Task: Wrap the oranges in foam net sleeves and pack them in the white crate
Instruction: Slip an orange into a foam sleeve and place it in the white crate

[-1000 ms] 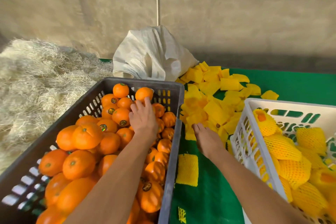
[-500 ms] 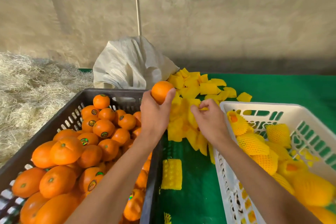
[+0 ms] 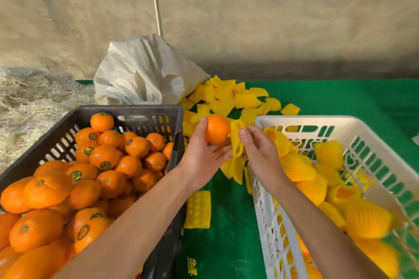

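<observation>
Right now the left hand (image 3: 200,154) grips a bare orange (image 3: 217,128), fingers curled under and around it, holding it up above the gap between the two crates. Just beside it, touching its right flank, is a yellow foam net sleeve (image 3: 237,140), and the right hand (image 3: 258,149) pinches that sleeve between thumb and fingers, its open mouth turned toward the fruit. Orange and sleeve sit side by side; the fruit is outside the net, none of it covered.

Left of the hands, the black crate (image 3: 174,120) is heaped with loose oranges (image 3: 104,156), many with round stickers. On the right, the white crate (image 3: 301,121) holds wrapped oranges (image 3: 297,166) in yellow netting, piled along its near and middle part.

Behind the hands, a pile of flat sleeves (image 3: 235,99) spills across the green tabletop (image 3: 340,97), with a white sack (image 3: 145,70) slumped at its left end. One single sleeve (image 3: 197,209) lies flat on the green between the crates, near the black one. Straw (image 3: 34,102) is heaped at far left.
</observation>
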Action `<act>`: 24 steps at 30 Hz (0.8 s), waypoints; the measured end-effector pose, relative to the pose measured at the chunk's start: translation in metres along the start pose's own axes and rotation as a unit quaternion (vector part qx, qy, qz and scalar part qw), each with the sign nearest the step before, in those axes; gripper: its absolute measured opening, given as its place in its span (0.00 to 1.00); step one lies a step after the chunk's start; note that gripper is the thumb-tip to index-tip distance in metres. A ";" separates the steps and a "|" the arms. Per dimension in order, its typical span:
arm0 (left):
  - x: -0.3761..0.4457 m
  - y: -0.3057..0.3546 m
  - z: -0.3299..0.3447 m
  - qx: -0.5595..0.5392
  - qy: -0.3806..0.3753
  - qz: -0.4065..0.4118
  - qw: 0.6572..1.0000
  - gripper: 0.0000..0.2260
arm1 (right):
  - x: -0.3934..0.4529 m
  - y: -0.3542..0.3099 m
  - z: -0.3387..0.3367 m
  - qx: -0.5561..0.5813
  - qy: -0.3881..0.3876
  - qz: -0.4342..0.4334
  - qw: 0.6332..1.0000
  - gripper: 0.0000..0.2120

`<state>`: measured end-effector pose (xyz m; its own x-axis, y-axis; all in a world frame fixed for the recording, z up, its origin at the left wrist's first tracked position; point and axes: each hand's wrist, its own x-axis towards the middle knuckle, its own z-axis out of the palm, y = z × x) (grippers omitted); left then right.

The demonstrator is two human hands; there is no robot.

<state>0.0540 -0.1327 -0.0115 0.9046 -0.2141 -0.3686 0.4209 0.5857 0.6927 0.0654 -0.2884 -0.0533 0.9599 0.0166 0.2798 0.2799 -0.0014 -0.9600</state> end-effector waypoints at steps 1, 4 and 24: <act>0.000 0.001 0.000 -0.008 0.004 0.000 1.000 0.30 | 0.000 0.000 -0.001 0.009 -0.004 0.005 1.000 0.18; 0.002 0.003 -0.001 -0.018 0.017 -0.003 1.000 0.31 | 0.000 0.002 -0.003 0.018 -0.028 0.013 0.999 0.15; -0.001 -0.001 0.000 0.080 -0.114 -0.069 0.988 0.42 | -0.002 0.001 -0.002 -0.280 0.118 0.048 0.951 0.06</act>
<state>0.0529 -0.1332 -0.0122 0.8219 -0.4643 -0.3300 0.5303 0.4123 0.7408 0.0633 -0.2904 -0.0551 0.9399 -0.2346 0.2481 0.0919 -0.5259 -0.8456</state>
